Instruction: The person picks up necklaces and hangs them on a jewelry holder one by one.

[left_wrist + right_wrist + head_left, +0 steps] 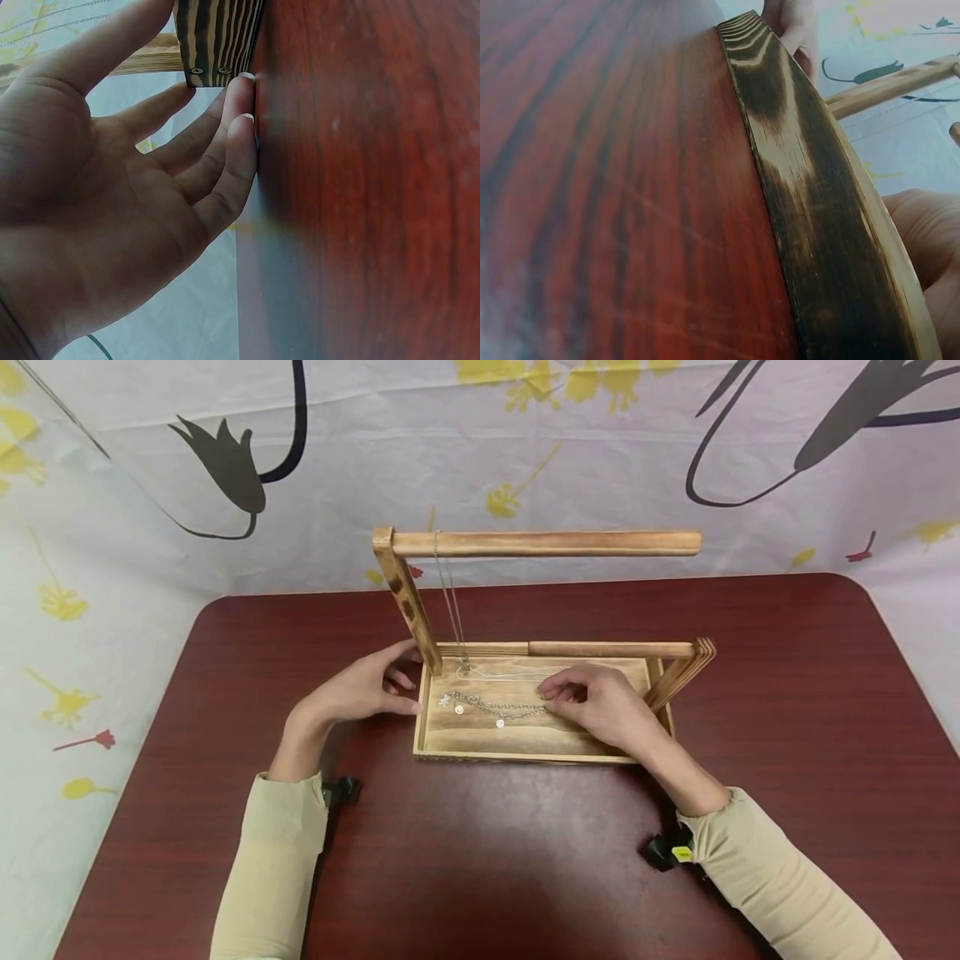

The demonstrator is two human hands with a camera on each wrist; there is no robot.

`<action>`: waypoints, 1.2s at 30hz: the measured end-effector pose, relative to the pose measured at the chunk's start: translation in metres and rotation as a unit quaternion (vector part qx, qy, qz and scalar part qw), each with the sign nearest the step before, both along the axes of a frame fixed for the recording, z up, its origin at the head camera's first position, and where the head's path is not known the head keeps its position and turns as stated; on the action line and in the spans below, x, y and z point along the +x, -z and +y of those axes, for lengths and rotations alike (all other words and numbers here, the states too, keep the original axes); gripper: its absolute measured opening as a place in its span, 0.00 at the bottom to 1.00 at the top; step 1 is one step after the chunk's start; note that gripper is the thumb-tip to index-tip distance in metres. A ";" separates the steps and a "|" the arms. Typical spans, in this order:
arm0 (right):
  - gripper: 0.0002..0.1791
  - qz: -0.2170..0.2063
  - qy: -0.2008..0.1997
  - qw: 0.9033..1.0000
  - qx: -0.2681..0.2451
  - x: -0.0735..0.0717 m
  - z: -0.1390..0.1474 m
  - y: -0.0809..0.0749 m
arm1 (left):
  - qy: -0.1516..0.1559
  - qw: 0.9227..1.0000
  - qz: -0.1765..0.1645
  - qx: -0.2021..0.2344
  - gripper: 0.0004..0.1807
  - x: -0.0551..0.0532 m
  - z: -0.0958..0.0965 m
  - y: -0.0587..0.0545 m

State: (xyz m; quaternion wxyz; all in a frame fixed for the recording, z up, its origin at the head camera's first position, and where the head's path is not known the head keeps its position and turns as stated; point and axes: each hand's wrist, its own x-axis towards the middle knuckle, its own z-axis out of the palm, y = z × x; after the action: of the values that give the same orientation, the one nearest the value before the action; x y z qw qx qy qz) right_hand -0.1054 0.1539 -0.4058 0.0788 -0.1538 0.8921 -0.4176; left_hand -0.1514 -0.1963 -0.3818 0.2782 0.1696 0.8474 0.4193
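A wooden jewelry stand has a shallow tray (525,752) as its base, with an upper bar (547,543) and a lower bar (611,649) behind. Inside the tray lies a silver chain bracelet (501,707) with small charms. My right hand (603,703) pinches its right end between thumb and fingers; in the right wrist view, the tray's front wall (802,187) hides most of that hand. A fine necklace (452,597) hangs from the upper bar's left end. My left hand (363,687) touches the tray's left end wall (217,45) with extended, slightly bent fingers.
The stand sits on a dark red wood-grain table (480,852) with rounded corners. A pale cloth (600,468) printed with flowers hangs behind and at the sides. One slanted post (408,602) rises at the tray's left, a shorter post (678,675) at its right.
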 end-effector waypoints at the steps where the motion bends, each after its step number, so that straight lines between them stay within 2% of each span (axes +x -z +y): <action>1: 0.07 0.000 -0.002 1.000 0.000 0.000 0.000 0.000 | -0.001 1.000 -0.001 0.000 0.51 0.000 0.000 0.000; 7: 0.07 -0.002 -0.003 1.000 0.009 0.001 -0.004 0.002 | 0.001 1.000 -0.001 0.003 0.51 0.002 -0.001 0.000; 16: 0.05 -0.002 0.017 0.999 0.035 0.002 -0.009 0.003 | 0.001 1.000 0.000 0.002 0.51 0.002 -0.001 0.001; 21: 0.04 0.000 0.012 0.999 0.052 0.001 -0.010 0.003 | 0.002 1.000 0.003 0.003 0.50 0.003 -0.001 0.001; 36: 0.03 0.037 0.009 0.994 0.101 0.001 -0.011 0.001 | 0.005 1.000 0.009 0.012 0.49 0.001 -0.001 0.002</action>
State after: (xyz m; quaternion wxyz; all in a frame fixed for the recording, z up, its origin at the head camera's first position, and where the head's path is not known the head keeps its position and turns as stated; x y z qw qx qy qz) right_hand -0.1042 0.1433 -0.4063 0.0570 -0.1520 0.9333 -0.3203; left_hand -0.1506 -0.1968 -0.3833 0.2708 0.1809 0.8436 0.4270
